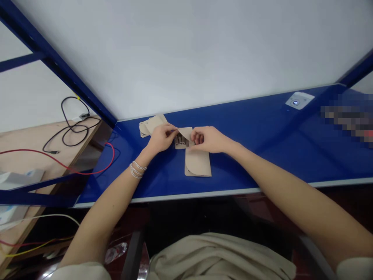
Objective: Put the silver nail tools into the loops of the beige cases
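Observation:
Between my hands is a small beige folding case [184,133], with a row of small metal pieces inside that look like key hooks. My left hand [161,138], with bracelets at the wrist, pinches the case's upper left edge. On the other side, my right hand [210,139] is closed with bent fingertips at the case's right edge. A second beige folded case [198,163] lies flat just below my right hand, its curved flap down. Behind my left hand rests a small pile of beige pieces [154,122], partly covered by that hand.
The blue tabletop [247,128] runs along a pale wall. A white device [300,100] with a round lens-like part sits at the back right. At left, a black cable [70,126] lies on a wooden table, and a red cable [87,172] reaches over the blue table's edge.

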`<act>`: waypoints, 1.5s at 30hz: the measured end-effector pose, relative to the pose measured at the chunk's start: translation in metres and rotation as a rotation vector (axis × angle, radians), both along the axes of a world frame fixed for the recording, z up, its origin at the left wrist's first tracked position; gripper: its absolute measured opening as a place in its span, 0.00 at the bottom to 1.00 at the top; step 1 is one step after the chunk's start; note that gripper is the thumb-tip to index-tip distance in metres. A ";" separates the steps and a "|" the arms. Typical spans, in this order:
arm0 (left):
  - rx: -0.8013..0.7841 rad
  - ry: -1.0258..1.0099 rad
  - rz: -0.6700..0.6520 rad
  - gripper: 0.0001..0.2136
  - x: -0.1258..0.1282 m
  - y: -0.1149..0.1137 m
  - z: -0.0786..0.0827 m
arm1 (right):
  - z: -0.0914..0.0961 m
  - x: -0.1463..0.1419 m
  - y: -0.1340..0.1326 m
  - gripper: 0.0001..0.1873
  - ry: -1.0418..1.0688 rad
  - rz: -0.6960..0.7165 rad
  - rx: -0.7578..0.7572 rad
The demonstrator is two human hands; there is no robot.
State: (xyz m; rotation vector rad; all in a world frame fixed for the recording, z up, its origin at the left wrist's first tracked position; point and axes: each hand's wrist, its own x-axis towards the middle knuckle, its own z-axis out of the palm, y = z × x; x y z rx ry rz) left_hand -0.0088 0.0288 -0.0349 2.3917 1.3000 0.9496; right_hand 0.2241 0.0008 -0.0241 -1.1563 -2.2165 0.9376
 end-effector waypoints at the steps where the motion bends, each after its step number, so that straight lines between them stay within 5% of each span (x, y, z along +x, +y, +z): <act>1: 0.001 -0.008 -0.004 0.11 0.001 -0.001 0.000 | -0.002 -0.002 -0.001 0.24 0.002 -0.050 0.052; 5: -0.012 -0.051 -0.052 0.11 0.008 -0.006 -0.002 | -0.011 -0.010 -0.001 0.31 -0.010 -0.154 0.274; 8: -0.034 -0.072 -0.072 0.10 0.011 -0.007 -0.006 | -0.015 -0.012 0.001 0.23 0.001 -0.177 0.353; 14: -0.124 -0.112 0.028 0.23 0.015 -0.004 -0.016 | -0.017 -0.013 0.008 0.14 0.040 -0.361 0.302; 24: -0.129 -0.087 -0.008 0.17 0.015 -0.005 -0.017 | -0.017 -0.001 0.020 0.09 -0.016 -0.687 0.185; 31: -0.106 -0.017 -0.137 0.24 0.006 -0.004 -0.013 | -0.006 0.022 0.025 0.34 -0.097 -0.690 0.140; 36: -0.053 0.136 -0.220 0.29 0.004 -0.005 -0.008 | -0.007 0.020 0.024 0.39 -0.014 -0.632 -0.115; 41: -0.029 0.157 -0.263 0.29 0.002 -0.005 -0.006 | -0.014 0.013 0.025 0.38 0.238 -0.615 -0.116; 45: -0.032 0.152 -0.296 0.29 0.002 -0.005 -0.007 | -0.015 0.013 0.025 0.36 0.199 -0.644 -0.105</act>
